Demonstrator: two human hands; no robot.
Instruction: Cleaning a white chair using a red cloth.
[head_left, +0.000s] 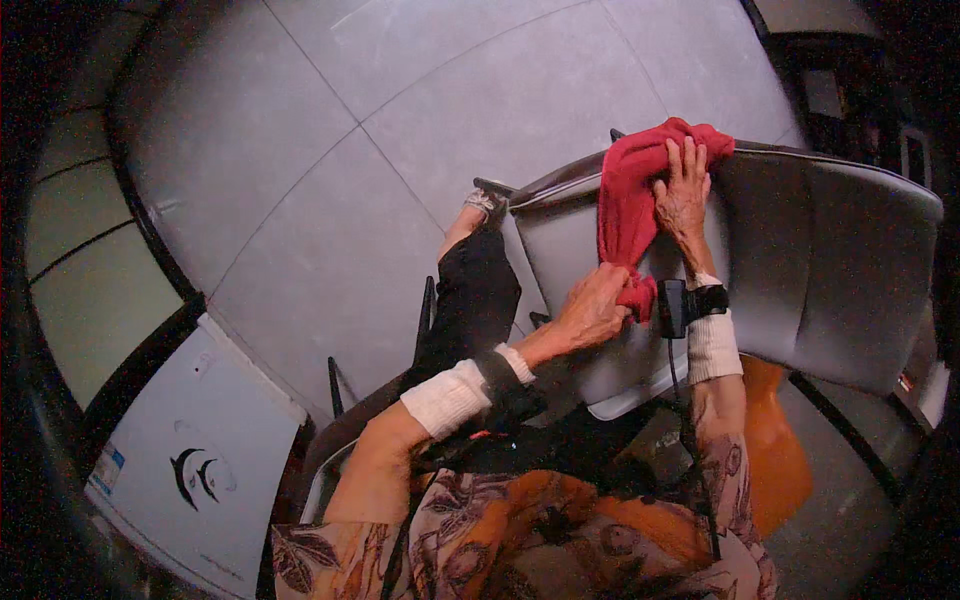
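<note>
A red cloth (630, 187) lies across a grey padded chair, running from the far edge of the seat (555, 240) towards me. My left hand (592, 307) is closed around the cloth's near end, and a bunched bit of it sticks out beside the fist. Further away, my right hand (684, 195) rests flat with its fingers spread, their tips on the cloth near the chair's far edge. It presses on the fabric rather than gripping it. Dark straps circle both wrists over white cuffs, and the right one carries a black box (672, 307) with a cable.
The chair's backrest (832, 262) rises to the right. An orange curved surface (772, 450) shows below it. At the lower left stands a white panel with dark curved marks (202, 465). Grey floor tiles (360, 82) stretch ahead, and my black-trousered leg (472, 300) extends beside the seat.
</note>
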